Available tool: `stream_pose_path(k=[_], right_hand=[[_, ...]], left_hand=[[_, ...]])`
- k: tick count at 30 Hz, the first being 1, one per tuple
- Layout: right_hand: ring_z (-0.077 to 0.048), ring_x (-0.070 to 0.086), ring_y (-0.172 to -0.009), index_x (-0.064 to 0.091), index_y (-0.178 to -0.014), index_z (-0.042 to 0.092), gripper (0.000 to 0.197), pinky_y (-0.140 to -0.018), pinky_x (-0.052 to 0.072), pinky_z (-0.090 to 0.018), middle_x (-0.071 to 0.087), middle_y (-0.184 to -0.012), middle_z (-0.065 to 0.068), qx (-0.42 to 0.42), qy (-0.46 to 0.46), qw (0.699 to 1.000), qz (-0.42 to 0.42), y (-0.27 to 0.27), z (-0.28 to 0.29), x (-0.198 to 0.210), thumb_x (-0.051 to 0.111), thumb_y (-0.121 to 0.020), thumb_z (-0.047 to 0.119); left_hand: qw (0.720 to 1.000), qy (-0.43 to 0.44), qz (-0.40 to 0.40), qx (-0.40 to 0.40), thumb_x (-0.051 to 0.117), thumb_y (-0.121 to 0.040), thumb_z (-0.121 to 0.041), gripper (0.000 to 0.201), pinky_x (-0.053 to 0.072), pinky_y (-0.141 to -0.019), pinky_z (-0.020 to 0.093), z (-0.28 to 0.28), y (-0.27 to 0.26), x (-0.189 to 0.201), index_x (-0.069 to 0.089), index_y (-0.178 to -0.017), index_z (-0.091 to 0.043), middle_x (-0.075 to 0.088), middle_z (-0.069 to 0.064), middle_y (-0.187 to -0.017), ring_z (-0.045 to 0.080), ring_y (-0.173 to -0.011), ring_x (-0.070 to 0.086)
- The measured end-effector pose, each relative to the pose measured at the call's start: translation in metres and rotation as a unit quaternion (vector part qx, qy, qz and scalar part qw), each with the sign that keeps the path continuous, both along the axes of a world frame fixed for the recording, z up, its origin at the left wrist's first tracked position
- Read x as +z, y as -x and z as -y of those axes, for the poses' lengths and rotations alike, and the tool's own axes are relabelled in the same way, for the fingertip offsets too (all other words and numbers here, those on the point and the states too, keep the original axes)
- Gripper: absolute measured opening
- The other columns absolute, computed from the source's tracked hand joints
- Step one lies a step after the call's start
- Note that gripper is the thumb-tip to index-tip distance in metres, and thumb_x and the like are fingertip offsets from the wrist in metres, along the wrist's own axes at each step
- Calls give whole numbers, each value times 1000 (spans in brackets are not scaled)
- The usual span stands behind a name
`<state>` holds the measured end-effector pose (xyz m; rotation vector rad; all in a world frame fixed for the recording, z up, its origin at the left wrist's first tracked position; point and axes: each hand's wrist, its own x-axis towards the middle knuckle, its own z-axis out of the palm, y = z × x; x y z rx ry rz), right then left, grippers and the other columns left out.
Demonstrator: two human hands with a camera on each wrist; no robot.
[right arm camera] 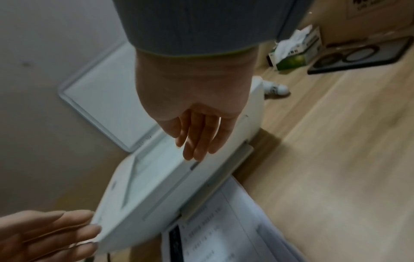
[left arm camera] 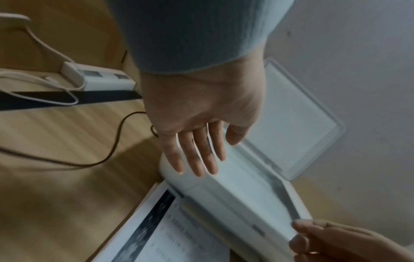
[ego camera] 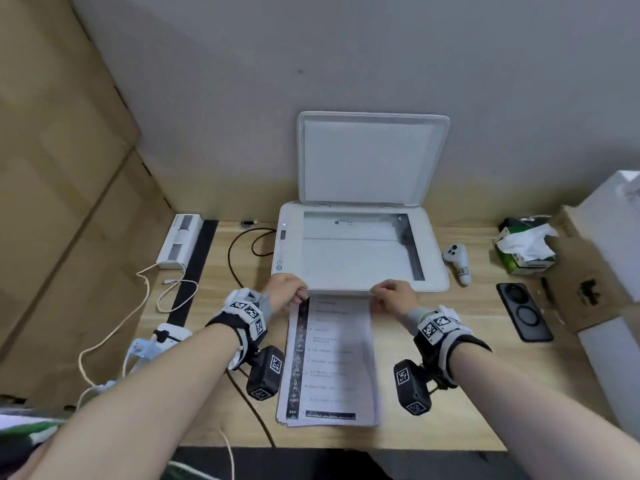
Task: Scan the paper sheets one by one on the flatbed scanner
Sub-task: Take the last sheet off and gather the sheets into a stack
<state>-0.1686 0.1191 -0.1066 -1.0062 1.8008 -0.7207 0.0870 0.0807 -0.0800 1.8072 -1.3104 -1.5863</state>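
A white flatbed scanner (ego camera: 434, 271) stands at the back of the wooden desk with its lid (ego camera: 370, 157) raised. A white paper sheet (ego camera: 353, 261) lies over the glass. My left hand (ego camera: 289, 292) pinches its near left corner and my right hand (ego camera: 389, 294) pinches its near right corner, both at the scanner's front edge. In the wrist views the left hand (left arm camera: 201, 150) and the right hand (right arm camera: 197, 141) hover over the scanner's front corners, blurred. A stack of printed sheets (ego camera: 332, 362) lies on the desk in front of the scanner, between my forearms.
Right of the scanner lie a white controller (ego camera: 457, 263), a green tissue box (ego camera: 524, 249), a dark phone (ego camera: 523, 311) and a cardboard box (ego camera: 585, 271). On the left are a white power strip (ego camera: 180, 240), a black cable (ego camera: 242, 258) and white cords (ego camera: 145, 292).
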Motion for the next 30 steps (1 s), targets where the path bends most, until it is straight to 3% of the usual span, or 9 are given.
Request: stream_pose_path(k=[4, 10, 13, 17, 19, 21, 24, 27, 30], right_hand=[[-19, 59, -69, 67, -97, 6, 17, -59, 43, -26, 69, -82, -11, 2, 34, 999, 4, 13, 34, 56, 50, -95, 6], [-24, 58, -81, 64, -115, 5, 32, -77, 53, -39, 62, -95, -8, -68, 99, 991, -52, 43, 108, 102, 55, -85, 14], [-25, 57, -103, 56, -128, 6, 38, -95, 49, -41, 59, -117, -8, -96, 123, 985, -79, 55, 144, 127, 54, -90, 6], [-28, 56, -108, 50, -123, 4, 41, -96, 44, -39, 53, -123, -8, -161, 147, 971, -96, 79, 202, 139, 55, -84, 11], [-34, 49, -123, 38, -140, 3, 55, -103, 40, -44, 40, -141, -14, -195, 134, 966, -108, 91, 227, 135, 53, -87, 10], [-36, 37, -137, 25, -151, 1, 66, -112, 33, -45, 28, -154, -17, -208, 123, 963, -119, 98, 240, 129, 52, -91, 10], [-37, 42, -132, 31, -146, 1, 60, -109, 36, -45, 35, -148, -16, -211, 112, 965, -109, 105, 252, 117, 53, -90, 9], [-37, 50, -124, 39, -139, 4, 55, -106, 41, -48, 46, -138, -14, -208, 123, 967, -78, 104, 251, 109, 55, -87, 8], [-32, 52, -123, 37, -143, 8, 60, -106, 42, -46, 50, -137, -12, -211, 137, 966, -60, 98, 238, 108, 58, -86, 9]], left_hand=[[998, 48, -35, 14, 56, -94, -21, 16, 44, -62, 26, 36, 11, 48, 65, -97, -9, 69, 7, -91, 16, -74, 60], [989, 128, -47, 61, 46, -98, -19, 28, 49, -63, 27, 105, 30, 90, 58, -123, -12, 61, 5, -115, 15, -88, 61], [983, 136, -60, 104, 47, -96, -15, 40, 53, -79, 39, 147, 36, 106, 48, -135, -13, 60, 6, -104, 21, -94, 61], [979, 138, -51, 141, 48, -94, -14, 57, 54, -83, 44, 211, 49, 109, 33, -149, -13, 55, 3, -94, 27, -100, 59], [979, 132, -42, 149, 50, -93, -14, 58, 55, -82, 45, 237, 57, 104, 32, -149, -15, 55, 8, -106, 29, -106, 60], [978, 136, -35, 154, 49, -93, -12, 43, 52, -68, 36, 248, 61, 100, 43, -135, -16, 57, 10, -104, 25, -92, 61], [969, 156, -25, 188, 46, -93, -5, 31, 42, -53, 29, 257, 68, 92, 47, -123, -15, 58, 11, -98, 16, -70, 56], [963, 180, -21, 202, 46, -92, -3, 36, 45, -55, 30, 251, 68, 90, 49, -126, -12, 58, 10, -97, 15, -69, 56], [964, 181, -8, 195, 49, -90, -7, 32, 56, -71, 41, 235, 62, 94, 52, -121, -12, 61, 7, -90, 25, -80, 61]])
